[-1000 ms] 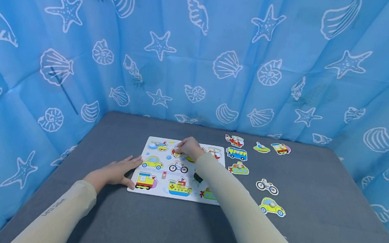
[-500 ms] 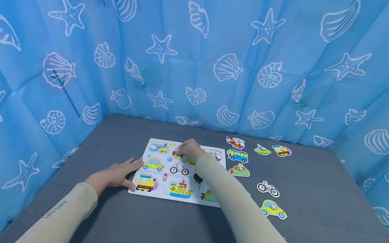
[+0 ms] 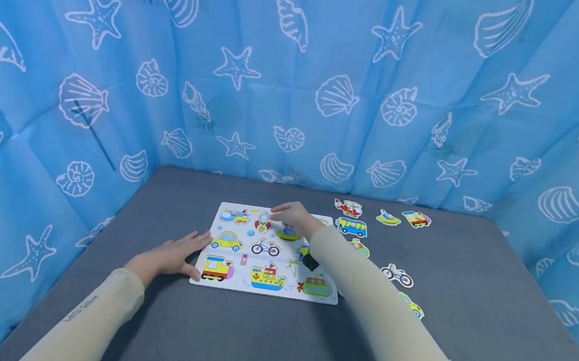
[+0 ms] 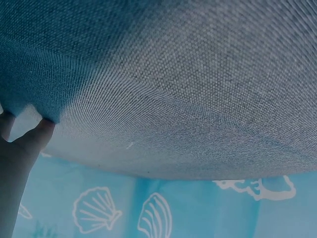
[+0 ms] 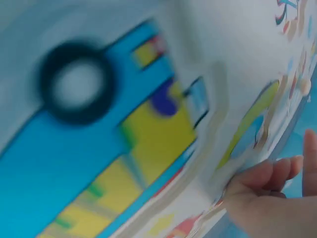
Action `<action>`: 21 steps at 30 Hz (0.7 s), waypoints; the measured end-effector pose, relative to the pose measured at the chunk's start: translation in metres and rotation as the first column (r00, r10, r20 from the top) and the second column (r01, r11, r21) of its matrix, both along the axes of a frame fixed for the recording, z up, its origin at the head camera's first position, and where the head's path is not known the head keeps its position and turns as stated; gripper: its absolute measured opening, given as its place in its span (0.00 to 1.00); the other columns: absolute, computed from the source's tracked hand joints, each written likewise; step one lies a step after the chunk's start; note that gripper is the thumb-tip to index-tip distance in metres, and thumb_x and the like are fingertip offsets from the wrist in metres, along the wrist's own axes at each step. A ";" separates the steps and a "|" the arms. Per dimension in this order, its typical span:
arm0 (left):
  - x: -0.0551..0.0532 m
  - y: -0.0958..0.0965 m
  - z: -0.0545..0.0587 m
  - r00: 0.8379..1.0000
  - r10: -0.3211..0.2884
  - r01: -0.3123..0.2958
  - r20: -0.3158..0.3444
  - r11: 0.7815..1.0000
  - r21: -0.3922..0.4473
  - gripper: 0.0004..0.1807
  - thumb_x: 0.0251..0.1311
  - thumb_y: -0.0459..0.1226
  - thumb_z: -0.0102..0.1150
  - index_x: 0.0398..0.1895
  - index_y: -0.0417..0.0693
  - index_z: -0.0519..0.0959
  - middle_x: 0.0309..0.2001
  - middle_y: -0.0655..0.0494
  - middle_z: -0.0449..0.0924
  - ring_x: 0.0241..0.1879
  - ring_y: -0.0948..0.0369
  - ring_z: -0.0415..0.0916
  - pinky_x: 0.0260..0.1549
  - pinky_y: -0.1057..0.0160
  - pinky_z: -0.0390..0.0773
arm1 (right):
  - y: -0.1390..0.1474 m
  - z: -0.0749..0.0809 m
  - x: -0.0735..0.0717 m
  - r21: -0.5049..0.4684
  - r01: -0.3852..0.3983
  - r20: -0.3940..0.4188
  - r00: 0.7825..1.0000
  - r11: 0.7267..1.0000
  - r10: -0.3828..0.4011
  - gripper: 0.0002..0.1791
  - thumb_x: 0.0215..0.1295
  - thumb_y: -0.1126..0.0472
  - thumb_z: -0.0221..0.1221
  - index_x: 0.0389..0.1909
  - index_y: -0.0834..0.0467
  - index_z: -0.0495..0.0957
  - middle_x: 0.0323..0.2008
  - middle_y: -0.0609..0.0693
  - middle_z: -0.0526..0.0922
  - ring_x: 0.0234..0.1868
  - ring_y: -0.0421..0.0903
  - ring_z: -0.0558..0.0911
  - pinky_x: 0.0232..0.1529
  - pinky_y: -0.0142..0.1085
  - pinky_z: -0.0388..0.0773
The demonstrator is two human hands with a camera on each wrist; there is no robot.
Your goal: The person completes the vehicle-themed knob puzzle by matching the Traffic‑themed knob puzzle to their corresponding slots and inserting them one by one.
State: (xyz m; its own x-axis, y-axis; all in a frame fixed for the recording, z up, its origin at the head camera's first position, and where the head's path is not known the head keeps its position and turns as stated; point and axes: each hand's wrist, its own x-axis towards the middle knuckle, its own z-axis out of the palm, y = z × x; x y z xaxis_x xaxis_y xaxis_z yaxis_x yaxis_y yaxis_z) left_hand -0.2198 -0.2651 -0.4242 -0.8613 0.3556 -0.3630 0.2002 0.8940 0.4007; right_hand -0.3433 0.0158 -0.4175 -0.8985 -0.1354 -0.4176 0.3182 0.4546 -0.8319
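Half a second ago the right hand (image 3: 294, 216) covered part of the rocket piece (image 3: 263, 224); now it has shifted rightward in the head view, baring the rocket on the puzzle board (image 3: 235, 255) just below the frame's centre. The right fingers are loosely extended and let go of it. The right sleeve (image 3: 363, 277) now partly hides the yellow car piece (image 3: 414, 308), lower right. The left hand (image 3: 173, 255), lower left, stays with fingers spread at the board's left edge.
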 end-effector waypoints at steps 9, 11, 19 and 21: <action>-0.001 0.001 -0.003 1.000 -0.001 0.001 -0.007 1.000 -0.022 0.59 0.46 0.58 0.70 0.77 0.46 0.50 0.76 0.44 0.45 0.74 0.41 0.38 0.63 0.30 0.44 | 0.047 0.024 0.016 0.028 -0.062 -0.093 0.994 0.998 0.064 0.17 0.66 0.60 0.62 0.56 0.55 0.80 0.65 0.55 0.71 0.68 0.56 0.65 0.66 0.52 0.61; -0.001 0.001 -0.004 1.000 0.000 0.000 -0.005 1.000 -0.022 0.59 0.46 0.58 0.70 0.77 0.46 0.50 0.76 0.44 0.45 0.74 0.41 0.37 0.63 0.30 0.44 | 0.058 0.027 0.017 0.030 -0.082 -0.100 0.991 0.996 0.085 0.18 0.68 0.59 0.61 0.57 0.56 0.79 0.66 0.56 0.70 0.69 0.56 0.64 0.66 0.53 0.60; -0.001 0.001 -0.004 1.000 0.006 -0.006 -0.005 1.000 -0.005 0.59 0.46 0.57 0.71 0.77 0.46 0.50 0.76 0.44 0.45 0.74 0.41 0.37 0.63 0.29 0.43 | 0.098 0.040 0.023 0.061 -0.044 -0.116 0.992 0.997 0.051 0.20 0.69 0.59 0.59 0.60 0.57 0.76 0.67 0.57 0.68 0.70 0.57 0.62 0.67 0.56 0.56; -0.001 0.002 -0.003 1.000 0.008 -0.008 -0.005 1.000 -0.009 0.59 0.46 0.57 0.70 0.77 0.46 0.50 0.76 0.44 0.45 0.74 0.41 0.37 0.63 0.30 0.44 | 0.108 0.042 0.024 0.085 -0.058 -0.115 0.991 0.995 0.067 0.20 0.70 0.59 0.58 0.61 0.58 0.75 0.69 0.58 0.65 0.70 0.58 0.60 0.67 0.56 0.56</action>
State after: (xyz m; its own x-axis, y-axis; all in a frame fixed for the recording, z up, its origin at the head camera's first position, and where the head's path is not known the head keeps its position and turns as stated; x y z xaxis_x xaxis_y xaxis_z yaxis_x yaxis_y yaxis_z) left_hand -0.2204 -0.2635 -0.4275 -0.8661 0.3453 -0.3614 0.1950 0.8991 0.3918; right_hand -0.3197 0.1234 -0.3754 -0.9329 -0.1629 -0.3211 0.1889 0.5379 -0.8216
